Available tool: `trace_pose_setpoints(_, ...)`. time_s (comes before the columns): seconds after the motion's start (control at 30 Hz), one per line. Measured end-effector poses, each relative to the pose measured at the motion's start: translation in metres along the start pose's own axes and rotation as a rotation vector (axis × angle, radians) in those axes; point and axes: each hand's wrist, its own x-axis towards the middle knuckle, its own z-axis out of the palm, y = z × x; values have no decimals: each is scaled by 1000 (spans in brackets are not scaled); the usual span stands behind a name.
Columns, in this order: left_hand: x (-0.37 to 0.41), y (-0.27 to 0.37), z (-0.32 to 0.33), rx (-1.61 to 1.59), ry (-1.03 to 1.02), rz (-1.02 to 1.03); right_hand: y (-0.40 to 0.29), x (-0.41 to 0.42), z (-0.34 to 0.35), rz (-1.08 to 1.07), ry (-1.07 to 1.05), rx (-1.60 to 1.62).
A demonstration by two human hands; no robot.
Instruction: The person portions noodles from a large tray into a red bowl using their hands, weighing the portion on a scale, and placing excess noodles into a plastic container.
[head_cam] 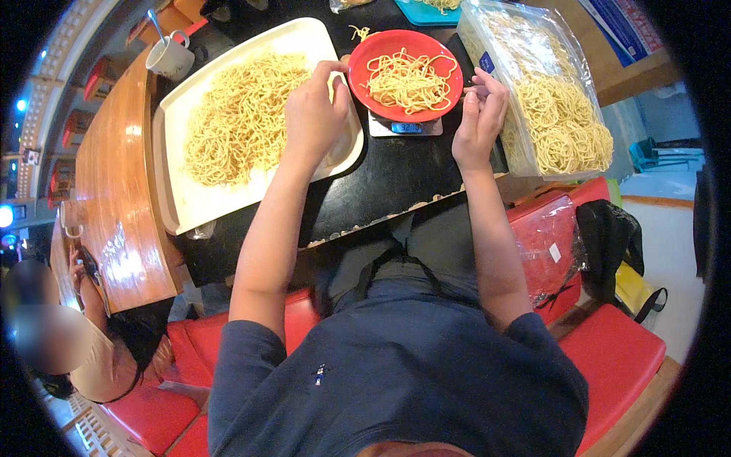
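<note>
A red plate (358, 85) holding a loose pile of yellow noodles (408, 85) rests on a small digital scale (377, 127) with a lit display. My left hand (315, 114) reaches over the near right part of a cream tray (191, 214), its index fingertip at the plate's left rim. Spread across that tray is a large heap of noodles (243, 120). Just right of the plate, my right hand (482, 117) is raised with fingers loosely bent and nothing in it. Beside it stands a clear plastic container (525, 151), lined with clear film and full of noodle bundles (562, 125).
Several noodle strands (360, 32) lie on the black table (342, 211) behind the plate. A teal tray (428, 17) is at the back. A mug with a spoon (170, 57) stands beyond the cream tray. At left, a person (103, 365) sits by a wooden table (117, 188).
</note>
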Motion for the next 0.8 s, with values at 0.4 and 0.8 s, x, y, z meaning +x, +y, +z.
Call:
trace_pose_setpoints(0.4,4,-3,-7,-52,48,-96,4,-2,1,13,-18,-10)
trace_pose_setpoints(0.8,3,-11,-4,-61,96,-107,-2,0,-3,-2,-47,-38)
